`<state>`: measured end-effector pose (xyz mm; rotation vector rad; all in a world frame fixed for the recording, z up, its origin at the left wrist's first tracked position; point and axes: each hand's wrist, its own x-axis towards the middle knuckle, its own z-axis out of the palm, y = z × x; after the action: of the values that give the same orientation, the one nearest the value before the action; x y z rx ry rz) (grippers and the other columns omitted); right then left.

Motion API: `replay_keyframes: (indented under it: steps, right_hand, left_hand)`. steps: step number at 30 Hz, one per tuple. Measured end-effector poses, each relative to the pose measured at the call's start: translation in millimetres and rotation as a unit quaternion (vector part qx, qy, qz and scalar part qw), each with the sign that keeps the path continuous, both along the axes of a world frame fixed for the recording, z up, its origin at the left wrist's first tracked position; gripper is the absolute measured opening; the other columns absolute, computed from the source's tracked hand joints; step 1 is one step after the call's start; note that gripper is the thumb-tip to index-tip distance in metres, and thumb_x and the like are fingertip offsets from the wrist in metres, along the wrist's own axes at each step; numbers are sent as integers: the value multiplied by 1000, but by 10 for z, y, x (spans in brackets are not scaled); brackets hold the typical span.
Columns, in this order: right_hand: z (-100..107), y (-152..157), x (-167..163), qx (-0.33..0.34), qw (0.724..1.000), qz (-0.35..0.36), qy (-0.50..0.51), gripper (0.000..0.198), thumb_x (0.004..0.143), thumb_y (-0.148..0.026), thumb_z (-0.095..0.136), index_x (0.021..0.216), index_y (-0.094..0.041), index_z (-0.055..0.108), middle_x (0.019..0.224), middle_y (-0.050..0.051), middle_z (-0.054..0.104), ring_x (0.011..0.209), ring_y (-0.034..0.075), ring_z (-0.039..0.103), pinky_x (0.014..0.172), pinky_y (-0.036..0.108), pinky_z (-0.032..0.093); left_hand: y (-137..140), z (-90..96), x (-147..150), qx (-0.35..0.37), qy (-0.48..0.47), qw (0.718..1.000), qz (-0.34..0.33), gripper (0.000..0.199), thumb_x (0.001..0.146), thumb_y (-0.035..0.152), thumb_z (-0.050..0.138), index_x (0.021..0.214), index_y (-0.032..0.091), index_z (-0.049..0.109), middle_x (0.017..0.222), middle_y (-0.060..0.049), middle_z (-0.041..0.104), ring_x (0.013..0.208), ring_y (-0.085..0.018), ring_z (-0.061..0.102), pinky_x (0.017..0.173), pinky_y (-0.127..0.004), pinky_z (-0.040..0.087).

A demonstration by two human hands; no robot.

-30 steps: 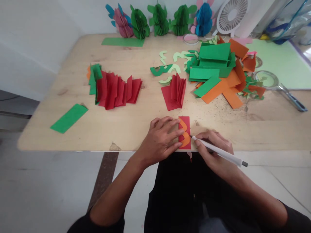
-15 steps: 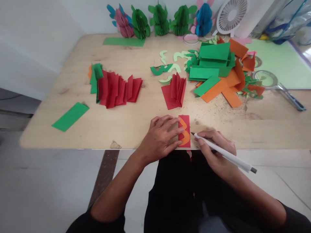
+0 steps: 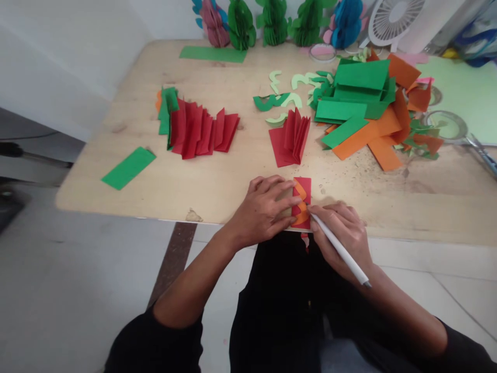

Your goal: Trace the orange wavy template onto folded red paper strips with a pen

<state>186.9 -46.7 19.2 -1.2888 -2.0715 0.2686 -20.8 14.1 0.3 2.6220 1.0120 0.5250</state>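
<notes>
Fingers spread, my left hand (image 3: pixel 267 210) presses an orange curved paper cutout (image 3: pixel 301 213) flat onto a red paper rectangle (image 3: pixel 307 187) at the table's front edge. The cutout is shaped like a 3, and my fingertips cover its left part. A white pen (image 3: pixel 341 251) is pinched in my right hand (image 3: pixel 344 233), its tip at the cutout's right side near the notch. Whether the tip touches the paper is hard to see. Behind them stands a folded red paper stack (image 3: pixel 293 139).
More folded red paper (image 3: pixel 198 129) lies left, near a green strip (image 3: pixel 129 167). Green folded paper (image 3: pixel 361 85) and orange strips (image 3: pixel 368 132) pile up at right, beside tape rolls and a cutter (image 3: pixel 481 154). Paper figures (image 3: pixel 274 23) and a white fan (image 3: pixel 396 20) stand at the back.
My right hand has moved the pen tip left, from beside the red paper to the orange cutout's edge. My left hand keeps pressing. The whole view has shifted somewhat.
</notes>
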Motion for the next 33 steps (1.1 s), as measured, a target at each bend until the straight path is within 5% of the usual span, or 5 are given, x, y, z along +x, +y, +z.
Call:
replay_keyframes:
  steps: [5,11,15,33]
  right_hand:
    - [8,6,2,1,1000,-2,11,24,87,-15,56,109,-19,64,88,7,73,81,22,64,76,38,47]
    - [124,-8,-1,-87,989,-28,116,17,89,-18,55,100,-23,66,88,3,73,79,19,66,74,35,52]
    - [166,-34,-20,-116,988,-22,100,11,86,-19,56,92,-24,65,79,0,71,71,16,65,66,30,50]
    - [81,-12,-106,-97,992,44,60,8,85,-16,58,86,-23,61,71,-1,69,62,15,60,72,37,44]
  left_hand:
    - [-1,-19,1,4,-2,1000,5,34,93,46,54,120,28,64,138,-7,54,129,-28,42,106,-46,26]
    - [-1,0,-1,7,2,1000,4,34,92,47,54,119,28,64,137,-6,55,129,-28,42,106,-46,25]
    - [2,24,-3,6,11,1000,-1,34,92,46,54,120,27,63,137,-7,55,128,-29,42,105,-47,25]
    - [-1,39,1,-3,21,1000,1,34,92,44,54,121,28,63,139,-7,54,129,-30,41,106,-48,24]
